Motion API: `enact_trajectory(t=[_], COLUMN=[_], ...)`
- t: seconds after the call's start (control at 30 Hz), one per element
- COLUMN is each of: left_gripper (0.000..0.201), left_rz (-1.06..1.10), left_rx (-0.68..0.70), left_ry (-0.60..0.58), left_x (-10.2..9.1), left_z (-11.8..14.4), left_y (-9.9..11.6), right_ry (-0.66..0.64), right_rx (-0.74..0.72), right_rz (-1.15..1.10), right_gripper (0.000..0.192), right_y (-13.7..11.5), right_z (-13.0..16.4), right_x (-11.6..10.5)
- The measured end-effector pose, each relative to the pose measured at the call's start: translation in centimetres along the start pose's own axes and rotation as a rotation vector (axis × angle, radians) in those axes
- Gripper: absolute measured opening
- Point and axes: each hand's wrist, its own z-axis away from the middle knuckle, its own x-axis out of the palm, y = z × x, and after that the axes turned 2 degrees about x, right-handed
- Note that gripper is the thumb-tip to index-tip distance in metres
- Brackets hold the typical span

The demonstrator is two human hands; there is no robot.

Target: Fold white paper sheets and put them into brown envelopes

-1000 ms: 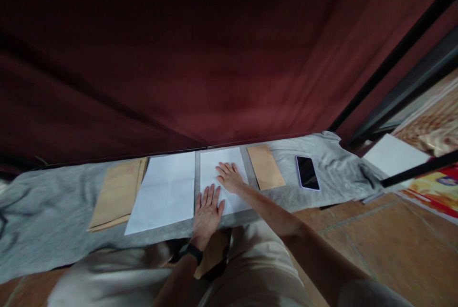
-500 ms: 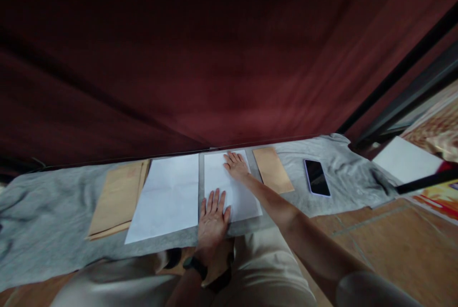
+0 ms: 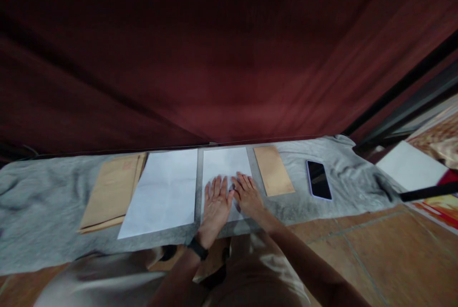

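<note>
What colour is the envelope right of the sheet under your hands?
Tan brown, plain; the envelope shows best in the head view.

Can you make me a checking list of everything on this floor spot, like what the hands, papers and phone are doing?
Surface: grey cloth spread over a brown tiled floor.
Job's things: narrow white paper sheet, flat under both hands.
Clutter: wider creased white sheet; stack of brown envelopes; single brown envelope; black phone, screen dark.
Grippers: left hand and right hand flat, side by side, fingers spread.
Cables: nothing seen.
Surroundings: dark red curtain behind.
</note>
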Motion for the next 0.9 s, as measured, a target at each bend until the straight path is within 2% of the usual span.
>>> enact_trajectory(t=[0.13,0.2,0.3,0.4,0.5,0.67,0.8,0.9], left_gripper=[0.058,0.059,0.06,0.061,0.061,0.063,0.062,0.062], left_rz=[0.048,0.062,0.078,0.076,0.044,0.006,0.01,0.004], left_rx=[0.038,0.012,-0.005,-0.014,-0.08,-0.17,-0.164,-0.151], left_ry=[-0.047,-0.062,-0.041,0.011,0.025,0.01,0.043,0.054], left_x=[0.6,1.2,2.3,2.9,3.0,2.9,2.8,2.7], left_z=[-4.8,-6.5,-7.6,-7.5,-6.9,-5.9,-5.4,-4.8], left_y=[1.0,0.6,-0.7,-2.0,-2.5,-2.3,-2.3,-2.5], right_ry=[-0.004,0.001,0.011,0.017,0.027,0.034,0.028,0.033], right_rx=[-0.011,0.002,0.04,0.044,0.033,0.083,0.142,0.162], right_rz=[0.02,0.012,-0.014,-0.028,-0.038,-0.017,0.017,0.019], right_gripper=[0.051,0.053,0.053,0.052,0.051,0.051,0.053,0.054], right_y=[-0.3,-0.6,-0.8,-0.8,-0.1,1.7,2.6,2.7], right_z=[-0.3,-0.5,-0.4,-0.3,-0.8,-4.1,-6.6,-7.3], right_x=[-0.4,-0.6,-0.5,-0.3,-0.2,0.2,0.6,0.8])
